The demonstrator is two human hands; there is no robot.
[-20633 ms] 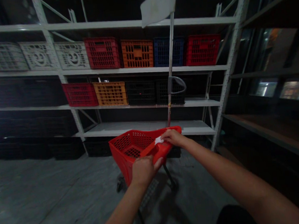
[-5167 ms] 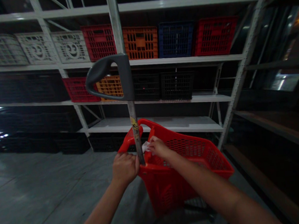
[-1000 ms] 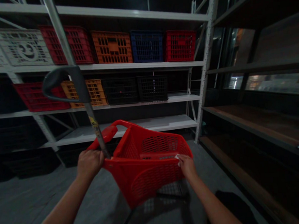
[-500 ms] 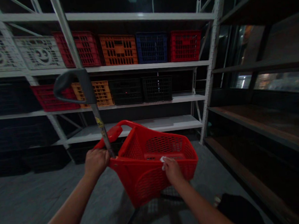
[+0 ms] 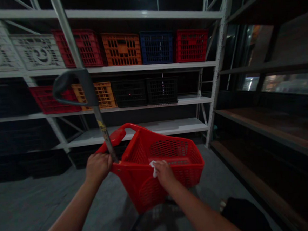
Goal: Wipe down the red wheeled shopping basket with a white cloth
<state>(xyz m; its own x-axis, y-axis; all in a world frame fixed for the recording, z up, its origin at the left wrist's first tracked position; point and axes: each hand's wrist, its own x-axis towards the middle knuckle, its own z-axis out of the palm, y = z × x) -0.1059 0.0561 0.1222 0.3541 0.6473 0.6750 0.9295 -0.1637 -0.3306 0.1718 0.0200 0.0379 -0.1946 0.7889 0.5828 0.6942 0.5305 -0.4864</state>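
A red plastic shopping cart [image 5: 138,187] with mesh sides stands on the floor before me, its handle end to the left. My left hand [image 5: 98,166] is closed around the cart's handle bar near its corner. A metal pole [image 5: 102,128] with a grey grip rises right beside that hand. In my right hand [image 5: 164,172] a white cloth or tissue [image 5: 154,169] is pinched and pressed against the near top rim of the basket. The fingertips of this hand are partly hidden over the rim.
Behind the cart is a white metal rack [image 5: 140,68] with red, orange, blue, white and black crates, such as the orange crate [image 5: 121,49]. Dark shelving [image 5: 249,117] runs along the right. Below right, a dark-clothed leg and foot [image 5: 242,216] show on the grey floor.
My right hand has slid left along the near rim with the white cloth, towards the handle end. My left hand stays on the handle bar. The cart has hardly moved.
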